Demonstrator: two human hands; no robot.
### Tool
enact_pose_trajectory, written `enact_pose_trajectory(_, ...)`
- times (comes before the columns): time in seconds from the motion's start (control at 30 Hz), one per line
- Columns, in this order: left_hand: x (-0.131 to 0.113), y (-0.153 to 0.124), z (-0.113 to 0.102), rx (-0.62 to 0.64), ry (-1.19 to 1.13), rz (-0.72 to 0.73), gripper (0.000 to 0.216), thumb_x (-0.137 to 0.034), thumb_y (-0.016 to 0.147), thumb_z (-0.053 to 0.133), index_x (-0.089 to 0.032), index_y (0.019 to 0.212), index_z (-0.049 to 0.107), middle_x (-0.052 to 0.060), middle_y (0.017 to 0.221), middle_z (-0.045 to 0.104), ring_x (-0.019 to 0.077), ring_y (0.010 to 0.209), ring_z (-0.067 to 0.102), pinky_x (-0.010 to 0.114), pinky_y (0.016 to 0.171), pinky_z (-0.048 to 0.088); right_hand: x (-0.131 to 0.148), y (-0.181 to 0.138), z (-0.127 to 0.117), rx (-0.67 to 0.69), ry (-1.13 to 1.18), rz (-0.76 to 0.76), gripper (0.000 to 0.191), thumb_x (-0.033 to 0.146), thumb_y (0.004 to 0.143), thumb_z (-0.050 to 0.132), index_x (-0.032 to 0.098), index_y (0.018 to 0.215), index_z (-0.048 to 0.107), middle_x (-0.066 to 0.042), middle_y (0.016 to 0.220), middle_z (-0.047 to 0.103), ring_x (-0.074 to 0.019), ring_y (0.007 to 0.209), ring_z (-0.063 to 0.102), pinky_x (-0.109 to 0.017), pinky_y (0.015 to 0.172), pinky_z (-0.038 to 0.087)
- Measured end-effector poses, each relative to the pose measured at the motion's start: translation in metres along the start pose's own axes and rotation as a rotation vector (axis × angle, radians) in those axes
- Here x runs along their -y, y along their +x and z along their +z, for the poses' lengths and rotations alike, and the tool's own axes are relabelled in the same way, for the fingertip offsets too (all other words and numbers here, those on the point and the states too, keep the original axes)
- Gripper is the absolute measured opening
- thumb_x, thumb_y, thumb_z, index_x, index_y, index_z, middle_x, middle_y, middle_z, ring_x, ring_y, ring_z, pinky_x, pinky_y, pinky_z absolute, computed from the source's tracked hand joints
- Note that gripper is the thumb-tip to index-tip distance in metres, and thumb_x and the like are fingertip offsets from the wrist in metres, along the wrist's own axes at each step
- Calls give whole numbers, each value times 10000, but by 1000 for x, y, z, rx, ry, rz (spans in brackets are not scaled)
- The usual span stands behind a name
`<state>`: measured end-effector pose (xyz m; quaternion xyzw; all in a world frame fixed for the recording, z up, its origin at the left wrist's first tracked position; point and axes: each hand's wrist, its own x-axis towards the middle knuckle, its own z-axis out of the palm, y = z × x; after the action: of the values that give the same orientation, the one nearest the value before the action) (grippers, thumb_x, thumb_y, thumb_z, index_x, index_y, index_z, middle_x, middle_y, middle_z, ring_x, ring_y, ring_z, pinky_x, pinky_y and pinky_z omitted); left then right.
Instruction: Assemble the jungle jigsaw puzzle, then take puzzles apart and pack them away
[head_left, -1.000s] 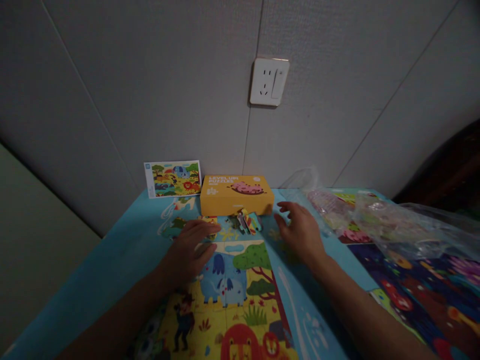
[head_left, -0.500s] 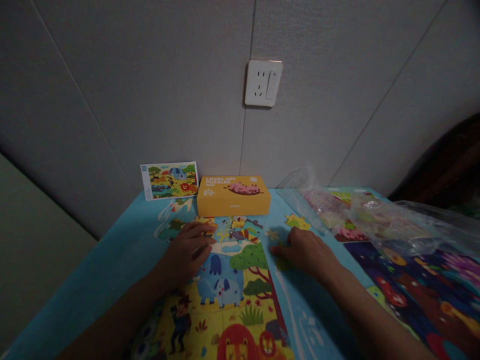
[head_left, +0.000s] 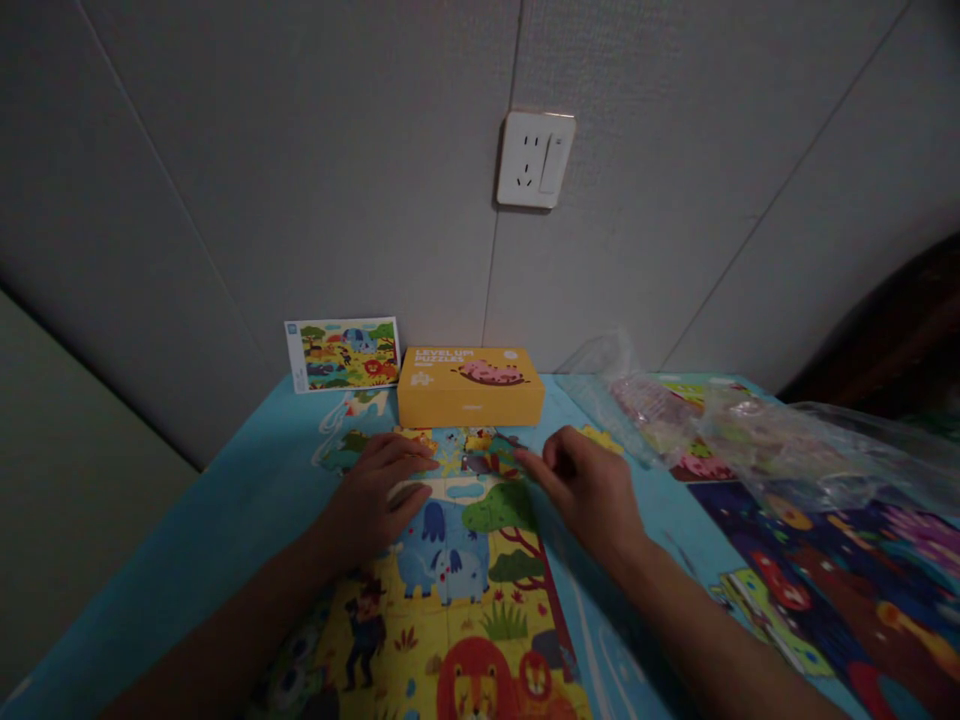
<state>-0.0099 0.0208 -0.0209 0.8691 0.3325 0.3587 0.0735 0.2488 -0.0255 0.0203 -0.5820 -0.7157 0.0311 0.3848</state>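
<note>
A jigsaw puzzle (head_left: 450, 620) with elephants, a lion and a tree lies joined in front of me. My left hand (head_left: 375, 490) rests palm down over its upper left, fingers stretched out toward the right. At the upper right corner is my right hand (head_left: 589, 495), fingers curled in, one digit reaching left. The tip of that digit is at a band of small colourful pictures (head_left: 480, 455) just beyond the puzzle. Whether these are loose pieces or print on the cloth is unclear. Anything inside the right hand's curled fingers is hidden.
An orange puzzle box (head_left: 471, 390) stands against the wall, with a picture card (head_left: 345, 355) leaning left of it. To the right lie clear plastic bags (head_left: 787, 445) and a dark puzzle (head_left: 825, 590). A blue printed cloth (head_left: 217, 540) covers the table. The wall bears a socket (head_left: 535, 160).
My right hand has moved left and away from me, from the cloth beside the puzzle to its upper right corner. The left hand has stayed nearly in place.
</note>
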Motion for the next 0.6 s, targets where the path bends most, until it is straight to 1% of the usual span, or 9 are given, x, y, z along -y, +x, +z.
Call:
enact_pose_trajectory(0.07, -1, 0, -1, -1, -3, 13, 211, -144, 836, 598, -199, 1019, 689, 68, 1037, 682, 225, 1052, 567, 412, 954, 474, 11, -7, 5, 127, 177, -190, 329, 407, 914, 558, 186, 672, 535, 33, 549, 545, -80, 466, 453, -205, 490, 313)
enact_pose_trajectory(0.1, -1, 0, -1, -1, -3, 16, 210, -138, 836, 595, -200, 1013, 690, 68, 1032, 682, 225, 1051, 566, 411, 953, 473, 14, -9, 6, 182, 227, -243, 338, 387, 938, 522, 183, 670, 540, 37, 542, 539, -74, 457, 446, -200, 488, 313)
enact_pose_trajectory(0.13, -1, 0, -1, 0, -2, 17, 208, -132, 835, 591, -201, 1005, 692, 67, 1026, 682, 224, 1050, 566, 409, 950, 473, 16, -10, 8, 202, 245, -256, 354, 362, 959, 482, 181, 660, 541, 38, 530, 527, -71, 450, 440, -198, 485, 310)
enact_pose_trajectory(0.2, -1, 0, -1, -1, 0, 8, 205, -123, 842, 577, -201, 991, 694, 67, 1023, 679, 221, 1047, 563, 403, 943, 474, 12, -8, 8, 134, 202, -181, 386, 325, 977, 425, 179, 637, 533, 35, 513, 502, -75, 444, 432, -206, 483, 299)
enact_pose_trajectory(0.27, 0, 0, -1, 1, 3, -1, 204, -118, 851, 565, -201, 984, 695, 66, 1026, 674, 217, 1040, 560, 397, 935, 475, 4, -3, 5, 52, 109, -82, 375, 333, 965, 430, 177, 645, 547, 29, 510, 496, -87, 446, 436, -220, 486, 292)
enact_pose_trajectory(0.37, 2, 0, 0, 6, 10, 0, 196, -112, 858, 557, -194, 968, 697, 67, 1019, 671, 215, 1030, 559, 393, 923, 475, -10, 5, -2, 35, -31, 3, 350, 349, 931, 452, 177, 652, 574, 12, 519, 527, -108, 456, 454, -243, 498, 286)
enact_pose_trajectory(0.47, 4, -1, 1, 5, 8, 2, 187, -110, 861, 554, -189, 951, 698, 68, 1008, 670, 213, 1021, 561, 390, 913, 476, -14, 9, -7, 92, -116, 77, 308, 357, 905, 474, 182, 697, 619, -15, 592, 609, -135, 517, 522, -258, 541, 316)
enact_pose_trajectory(0.53, 4, -1, 2, -2, 1, -3, 181, -112, 865, 552, -189, 940, 697, 66, 1003, 671, 209, 1016, 564, 384, 909, 479, -12, 7, -6, 188, -180, 126, 290, 428, 876, 534, 188, 761, 649, -37, 675, 658, -166, 592, 578, -272, 572, 337)
enact_pose_trajectory(0.6, 4, -2, 2, -1, -3, -13, 177, -115, 866, 551, -192, 929, 697, 63, 1001, 672, 205, 1012, 568, 380, 909, 481, -10, 4, -4, 317, -272, 155, 347, 533, 811, 613, 188, 811, 653, -67, 753, 679, -205, 658, 610, -288, 578, 337)
